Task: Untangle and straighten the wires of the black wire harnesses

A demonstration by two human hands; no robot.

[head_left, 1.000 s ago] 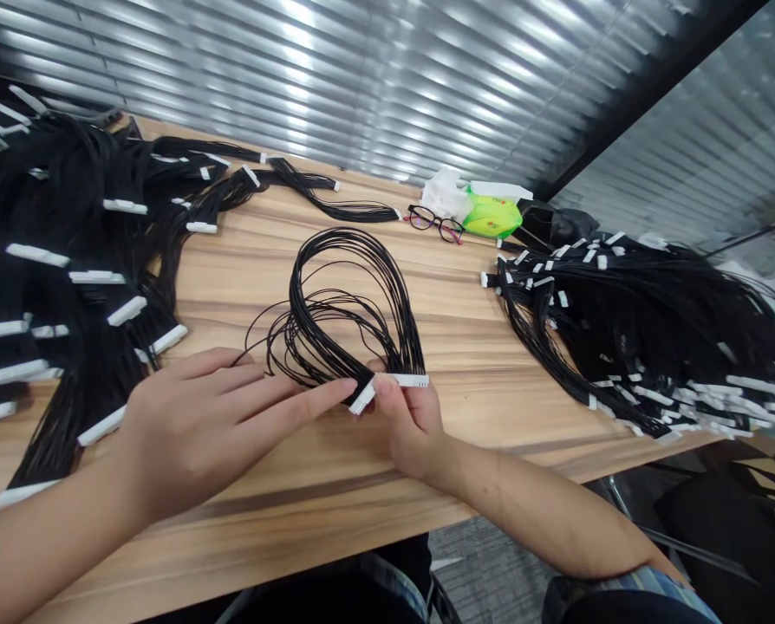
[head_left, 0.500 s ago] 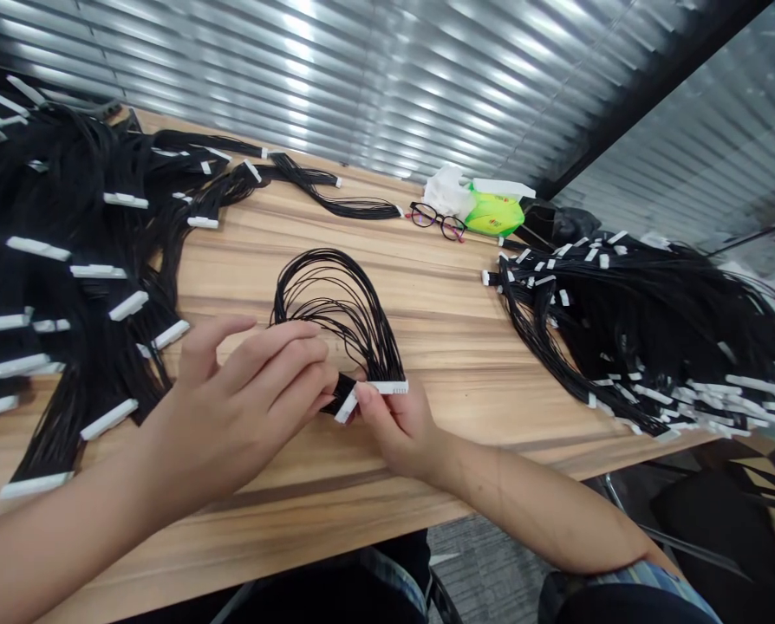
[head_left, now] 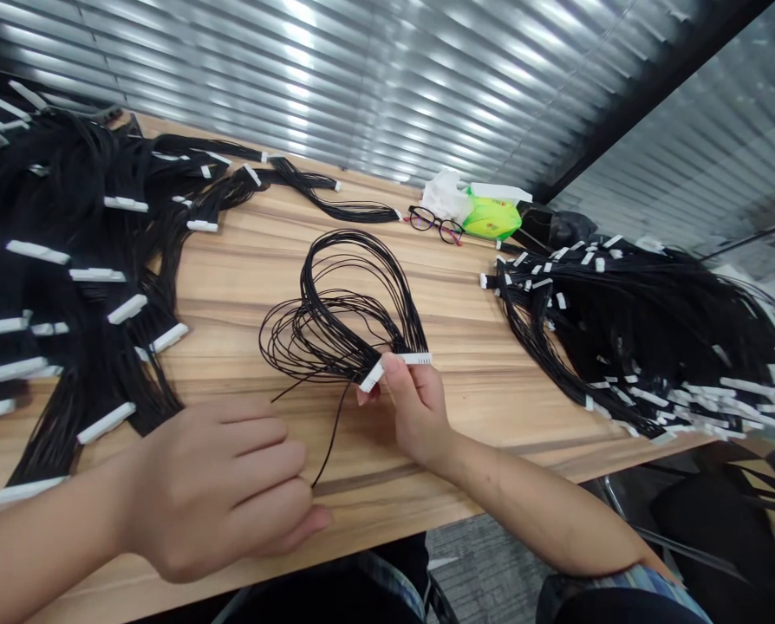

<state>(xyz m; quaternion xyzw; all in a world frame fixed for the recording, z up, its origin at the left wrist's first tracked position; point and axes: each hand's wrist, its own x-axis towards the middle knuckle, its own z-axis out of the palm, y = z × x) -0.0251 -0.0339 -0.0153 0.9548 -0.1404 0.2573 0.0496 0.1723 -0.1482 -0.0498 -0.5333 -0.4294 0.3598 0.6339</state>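
Observation:
A looped black wire harness [head_left: 345, 303] lies in the middle of the wooden table [head_left: 465, 347], ending in two white connectors [head_left: 394, 364]. My right hand [head_left: 417, 407] pinches those connectors at the near end of the loop. My left hand [head_left: 224, 485] is closed near the table's front edge, pinching the end of a single black wire [head_left: 332, 433] that runs up to the harness.
A large heap of black harnesses with white connectors [head_left: 68, 286] covers the left of the table; another heap [head_left: 634, 329] covers the right. Glasses [head_left: 434, 223], a green pack [head_left: 491, 217] and a white tissue [head_left: 446, 192] sit at the back. Window blinds [head_left: 361, 78] stand behind.
My left hand has drawn back toward the table's front edge, pulling one wire out of the bundle. The loop has spread wider again. My right hand has stayed on the connectors.

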